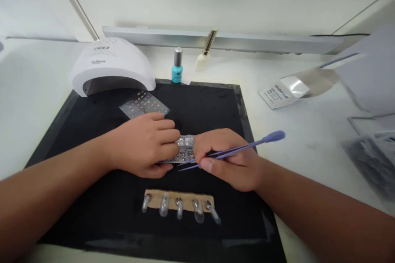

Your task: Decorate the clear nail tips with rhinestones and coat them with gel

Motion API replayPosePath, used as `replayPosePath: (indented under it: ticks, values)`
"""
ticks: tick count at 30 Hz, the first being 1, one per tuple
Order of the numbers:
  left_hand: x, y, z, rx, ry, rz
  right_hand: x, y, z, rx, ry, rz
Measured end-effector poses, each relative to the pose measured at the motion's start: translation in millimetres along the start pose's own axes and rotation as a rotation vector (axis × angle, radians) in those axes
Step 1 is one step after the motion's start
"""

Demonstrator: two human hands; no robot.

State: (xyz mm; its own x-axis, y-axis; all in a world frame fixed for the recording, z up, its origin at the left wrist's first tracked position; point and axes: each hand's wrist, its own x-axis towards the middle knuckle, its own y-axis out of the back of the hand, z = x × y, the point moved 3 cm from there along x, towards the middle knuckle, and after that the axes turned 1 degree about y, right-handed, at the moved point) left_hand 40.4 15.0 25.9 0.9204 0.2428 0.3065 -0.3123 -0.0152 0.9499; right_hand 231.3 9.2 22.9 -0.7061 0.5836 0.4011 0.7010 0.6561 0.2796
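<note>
My left hand (145, 144) lies on the black mat, its fingers and thumb closing on the left end of a sheet of nail rhinestones (182, 150). My right hand (228, 159) grips slim lavender tweezers (243, 148), with their fine tips at the sheet's lower edge. A second rhinestone sheet (143, 104) lies beyond my left hand, partly under its fingers. Below both hands, several clear press-on nail tips stand on a cardboard strip (179, 195).
A white UV nail lamp (111, 65) stands at the far edge of the black mat (203, 107). Behind it are a teal polish bottle (177, 65) and a gold-and-cream tube (205, 51). A torn alcohol wipe packet (277, 95) and a plastic bag (372, 160) lie to the right.
</note>
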Motion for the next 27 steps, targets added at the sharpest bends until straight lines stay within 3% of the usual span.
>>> replayPosePath:
  ticks: [5,10,18,27]
  values:
    - [2,1.1,6,0.073,-0.029,0.007,2,0,-2,-0.033,0.012,-0.029]
    - [1,2.4,4,0.011,-0.007,0.003,2,0,-1,-0.024,-0.018,-0.029]
    - [-4,-1.9,-20,-0.512,0.203,0.009,2,-2,-3,-0.086,-0.053,0.043]
    - [-1,-2.3,-22,-0.564,0.196,-0.015,5,-6,-9,-0.2,-0.114,0.025]
